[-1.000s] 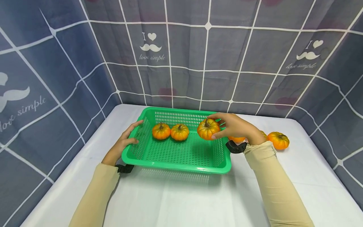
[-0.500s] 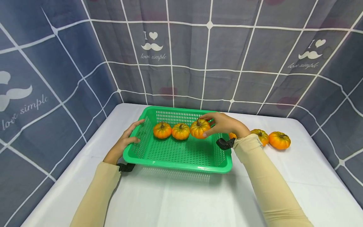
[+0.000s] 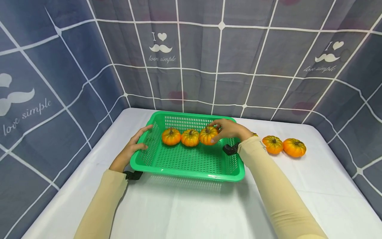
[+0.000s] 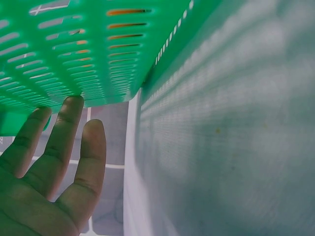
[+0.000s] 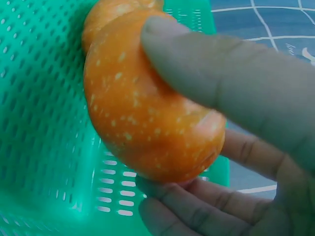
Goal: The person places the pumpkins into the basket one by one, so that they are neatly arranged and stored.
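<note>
A green plastic basket (image 3: 188, 172) is held up off the white table at its left side, with shadow beneath it. My left hand (image 3: 131, 148) grips its left rim, thumb and index finger at the edge; in the left wrist view other fingers (image 4: 63, 130) support the basket's outside. Inside, two small orange pumpkins stand side by side, the left pumpkin (image 3: 171, 136) and the middle pumpkin (image 3: 190, 138). My right hand (image 3: 228, 129) holds a third pumpkin (image 3: 207, 136) between thumb and fingers, beside the middle one. The right wrist view shows the held pumpkin (image 5: 142, 108) touching its neighbour (image 5: 106, 19).
Right of the basket, two more pumpkins (image 3: 273, 144) (image 3: 294, 147) lie on the white tablecloth (image 3: 185, 212). Part of another pumpkin (image 3: 255, 134) shows behind the right wrist. A grey checked curtain (image 3: 197, 83) closes off the back and sides.
My right hand has carried the third pumpkin left and slightly down, into line against the middle one. The left hand keeps its grip on the basket.
</note>
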Available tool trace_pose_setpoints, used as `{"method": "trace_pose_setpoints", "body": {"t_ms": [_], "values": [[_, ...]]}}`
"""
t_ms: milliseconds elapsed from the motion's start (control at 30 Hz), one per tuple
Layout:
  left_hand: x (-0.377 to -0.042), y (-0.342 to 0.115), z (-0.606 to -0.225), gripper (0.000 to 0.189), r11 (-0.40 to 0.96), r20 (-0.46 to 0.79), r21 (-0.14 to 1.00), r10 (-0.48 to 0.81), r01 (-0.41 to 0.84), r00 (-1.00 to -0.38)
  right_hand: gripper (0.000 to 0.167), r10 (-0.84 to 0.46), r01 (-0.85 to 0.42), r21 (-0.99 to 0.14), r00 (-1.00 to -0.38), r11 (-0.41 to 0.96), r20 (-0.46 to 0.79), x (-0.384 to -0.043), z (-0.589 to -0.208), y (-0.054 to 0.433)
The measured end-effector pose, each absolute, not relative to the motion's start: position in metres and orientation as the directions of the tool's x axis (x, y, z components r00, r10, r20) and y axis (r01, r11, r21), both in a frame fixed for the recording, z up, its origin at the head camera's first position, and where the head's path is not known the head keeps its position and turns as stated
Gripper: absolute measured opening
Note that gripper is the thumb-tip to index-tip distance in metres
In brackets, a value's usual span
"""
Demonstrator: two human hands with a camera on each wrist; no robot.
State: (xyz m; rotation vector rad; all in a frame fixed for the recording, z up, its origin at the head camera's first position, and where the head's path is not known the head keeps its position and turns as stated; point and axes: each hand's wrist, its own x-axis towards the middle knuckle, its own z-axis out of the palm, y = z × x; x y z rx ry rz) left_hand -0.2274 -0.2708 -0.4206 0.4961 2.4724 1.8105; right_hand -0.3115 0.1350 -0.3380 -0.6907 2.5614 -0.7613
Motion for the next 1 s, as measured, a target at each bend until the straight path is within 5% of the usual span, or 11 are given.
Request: {"method": "trace_pose_setpoints", "body": {"t_ms": [433,1000], "values": [[-0.229,-0.271,-0.421,0.093,0.262,0.159,0.936,0.278,0.234,-0.947,0.077,-0.445,-0.332,-0.382,-0.857,0.862,-0.259,-0.32,-0.345,0.119],[-0.23,-0.272,-0.423,0.092,0.265,0.156,0.936,0.283,0.233,-0.947,0.076,-0.381,-0.251,-0.39,-0.873,0.886,-0.305,-0.316,-0.355,0.113]]}}
